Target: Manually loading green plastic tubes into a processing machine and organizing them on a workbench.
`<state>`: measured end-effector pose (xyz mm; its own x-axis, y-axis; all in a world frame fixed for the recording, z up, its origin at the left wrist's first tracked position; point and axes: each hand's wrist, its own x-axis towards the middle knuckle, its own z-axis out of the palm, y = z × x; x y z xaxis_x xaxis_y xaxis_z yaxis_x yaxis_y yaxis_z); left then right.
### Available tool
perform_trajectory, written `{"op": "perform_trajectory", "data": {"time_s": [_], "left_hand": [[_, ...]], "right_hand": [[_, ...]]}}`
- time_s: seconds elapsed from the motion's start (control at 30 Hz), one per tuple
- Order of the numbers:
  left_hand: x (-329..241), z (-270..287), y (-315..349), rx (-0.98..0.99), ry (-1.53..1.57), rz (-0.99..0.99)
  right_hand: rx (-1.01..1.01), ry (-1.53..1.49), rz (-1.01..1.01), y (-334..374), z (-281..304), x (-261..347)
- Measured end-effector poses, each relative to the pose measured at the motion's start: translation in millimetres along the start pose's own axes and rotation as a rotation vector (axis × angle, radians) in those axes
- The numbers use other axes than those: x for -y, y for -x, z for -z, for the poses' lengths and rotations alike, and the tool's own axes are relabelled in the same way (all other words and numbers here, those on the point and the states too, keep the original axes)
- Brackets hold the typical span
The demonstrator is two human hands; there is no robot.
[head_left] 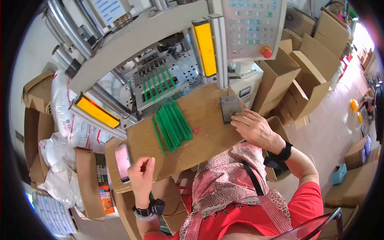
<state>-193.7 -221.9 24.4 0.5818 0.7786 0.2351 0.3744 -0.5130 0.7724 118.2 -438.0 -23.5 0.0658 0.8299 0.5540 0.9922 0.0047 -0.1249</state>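
Observation:
A dark grey ribbed block (231,108) lies at the right end of the cardboard-covered table (212,138). My right hand (254,127) rests its fingertips on the block's near right edge, fingers fairly straight. At the table's near left edge is my left hand (143,170), its fingers curled and pressed together; whatever they may hold is hidden. Between the hands lies a bundle of thin green strips (173,126), with one strip slightly apart on its left. More green strips (159,83) sit side by side in the metal fixture (162,96) of the machine beyond.
Yellow guard bars (205,48) flank the press opening. A phone (123,162) lies at the table's left edge. The control panel (252,28), with a red button (266,51), stands at the upper right. Cardboard boxes (308,76) crowd the right, plastic bags (62,156) the left.

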Motion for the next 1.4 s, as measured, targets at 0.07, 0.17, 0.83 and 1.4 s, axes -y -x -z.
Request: {"op": "perform_trajectory", "data": {"time_s": [0.07, 0.17, 0.83, 1.4], "left_hand": [[10, -9, 12, -0.069, 0.038, 0.074], [23, -10, 25, -0.145, -0.025, 0.059], [77, -44, 28, -0.481, -0.214, -0.235], [83, -40, 25, -0.395, -0.223, -0.175]], "right_hand": [[0.001, 0.009, -0.004, 5, 0, 4], [0.012, 0.017, -0.029, 9, -4, 11], [-0.114, 0.126, 0.321, -218, -117, 12], [-0.037, 0.102, 0.346, -270, -177, 15]]}}
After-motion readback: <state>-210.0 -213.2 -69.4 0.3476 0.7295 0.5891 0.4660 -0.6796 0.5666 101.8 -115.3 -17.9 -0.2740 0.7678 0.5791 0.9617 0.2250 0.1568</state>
